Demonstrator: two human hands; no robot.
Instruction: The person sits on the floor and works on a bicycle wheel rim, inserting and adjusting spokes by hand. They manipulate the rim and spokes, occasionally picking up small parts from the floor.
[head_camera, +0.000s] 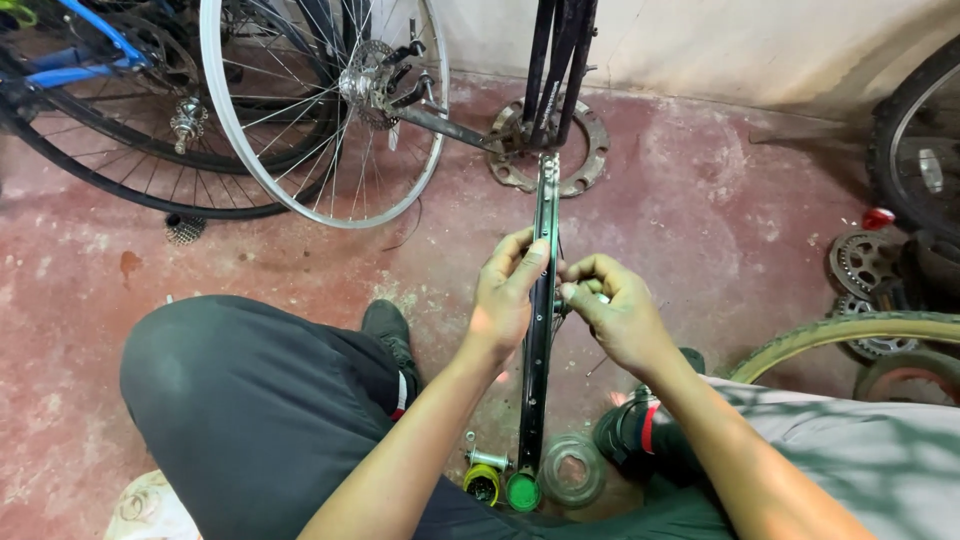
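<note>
Between the person's knees, a black bicycle rim (540, 340) stands on edge, seen end-on as a narrow dark strip running from the stand at the top of the view down toward the floor. The left hand (505, 300) wraps the rim's left side, fingers curled over its upper edge and thumb pressed on the near face, a closed grip on the rim itself. The right hand (615, 310) sits just beside the rim's right side, fingertips pinched shut around a small pale part at the rim's flank; what that part is cannot be told.

At the foot of the rim lie a green cap (522, 492), a yellow-ringed piece (484, 483) and a clear round lid (572, 468), close together on the red concrete floor (700, 200), which is worn and blotched pale. A grey toothed ring (590, 150) lies flat beneath the stand. A silver spoked wheel (330, 110) leans upper left beside a blue-framed bicycle (80, 50). Sprockets (860, 262) and a tan-walled tyre (840, 335) sit at the right, against a pale wall.
</note>
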